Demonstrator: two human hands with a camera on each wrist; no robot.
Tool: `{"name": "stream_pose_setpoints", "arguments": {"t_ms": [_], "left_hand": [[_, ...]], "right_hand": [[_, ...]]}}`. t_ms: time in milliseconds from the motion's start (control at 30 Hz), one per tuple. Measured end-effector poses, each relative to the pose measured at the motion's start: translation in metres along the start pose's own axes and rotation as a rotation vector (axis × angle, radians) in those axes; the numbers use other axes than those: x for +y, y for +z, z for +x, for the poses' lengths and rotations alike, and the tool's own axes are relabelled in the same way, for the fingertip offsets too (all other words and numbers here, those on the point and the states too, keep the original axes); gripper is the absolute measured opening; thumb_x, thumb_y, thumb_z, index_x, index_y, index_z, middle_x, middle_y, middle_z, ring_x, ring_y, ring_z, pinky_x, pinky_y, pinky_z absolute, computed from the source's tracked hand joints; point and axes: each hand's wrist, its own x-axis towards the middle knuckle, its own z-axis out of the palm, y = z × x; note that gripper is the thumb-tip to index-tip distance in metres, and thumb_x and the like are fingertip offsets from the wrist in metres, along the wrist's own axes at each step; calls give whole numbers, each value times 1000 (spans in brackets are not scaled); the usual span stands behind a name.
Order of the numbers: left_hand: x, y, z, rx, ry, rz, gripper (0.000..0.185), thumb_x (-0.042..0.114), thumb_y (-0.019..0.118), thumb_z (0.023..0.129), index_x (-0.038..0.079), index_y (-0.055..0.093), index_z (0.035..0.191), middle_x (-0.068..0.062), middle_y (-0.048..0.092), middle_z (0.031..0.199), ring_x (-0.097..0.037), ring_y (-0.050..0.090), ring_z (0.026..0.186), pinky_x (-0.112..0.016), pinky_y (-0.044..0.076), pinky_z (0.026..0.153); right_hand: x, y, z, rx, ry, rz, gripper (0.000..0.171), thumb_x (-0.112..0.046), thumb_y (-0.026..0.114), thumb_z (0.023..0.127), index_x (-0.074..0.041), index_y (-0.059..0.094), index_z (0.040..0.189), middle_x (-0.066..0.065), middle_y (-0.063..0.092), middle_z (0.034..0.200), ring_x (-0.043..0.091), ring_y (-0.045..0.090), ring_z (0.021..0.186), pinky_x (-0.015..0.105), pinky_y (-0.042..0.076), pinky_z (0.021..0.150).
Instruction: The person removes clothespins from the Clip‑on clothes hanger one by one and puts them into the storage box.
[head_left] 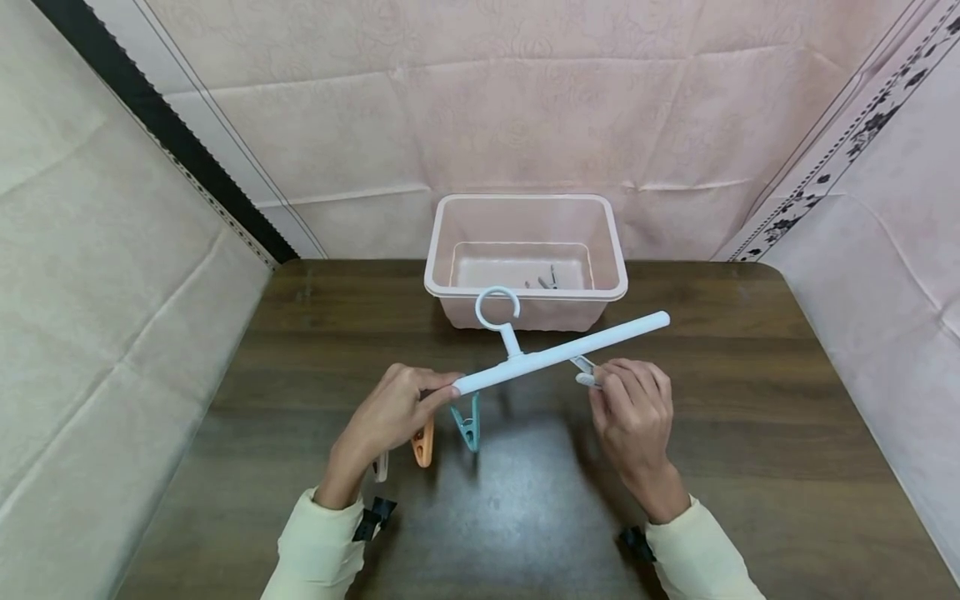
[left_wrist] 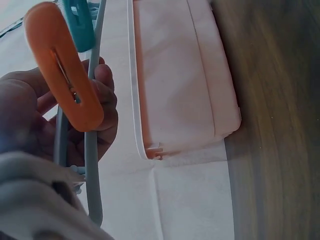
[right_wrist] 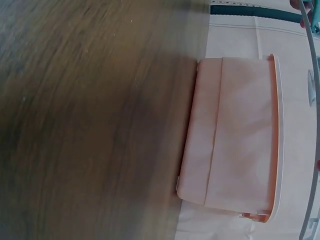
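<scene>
A white bar hanger (head_left: 558, 353) with a round hook is held slantwise above the dark wooden table (head_left: 750, 433). My left hand (head_left: 393, 410) grips its lower left end. An orange clothespin (head_left: 424, 443) and a teal clothespin (head_left: 468, 419) hang from the bar beside that hand; the left wrist view shows the orange clothespin (left_wrist: 65, 82) close up against the bar (left_wrist: 92, 150). My right hand (head_left: 632, 408) pinches a white clothespin (head_left: 586, 371) hanging under the bar's right half. The right wrist view shows only the bar's edge (right_wrist: 314, 105), not the hand.
A pink plastic bin (head_left: 525, 258) stands at the table's far edge, behind the hanger, with a few grey clothespins (head_left: 546, 282) inside. Pink cloth walls enclose the table on the back and both sides. The bin's side (right_wrist: 235, 135) fills the right wrist view.
</scene>
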Motion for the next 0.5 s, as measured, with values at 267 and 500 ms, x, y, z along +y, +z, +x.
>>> {"name": "stream_pose_setpoints", "arguments": {"t_ms": [267, 500], "left_hand": [[0, 0, 0, 15, -3, 17, 25, 10, 69, 95, 0, 73, 118, -11, 74, 102, -2, 36, 46, -23, 33, 42], [0, 0, 0, 25, -23, 1, 26, 11, 68, 96, 1, 72, 120, -11, 73, 105, -2, 35, 44, -23, 33, 40]], "right_hand": [[4, -3, -5, -70, 68, -9, 15, -8, 73, 87, 5, 68, 91, 17, 70, 83, 38, 66, 80, 54, 45, 80], [7, -7, -8, -100, 119, 7, 21, -8, 81, 79, 4, 67, 88, 14, 68, 83, 38, 64, 82, 55, 43, 77]]}}
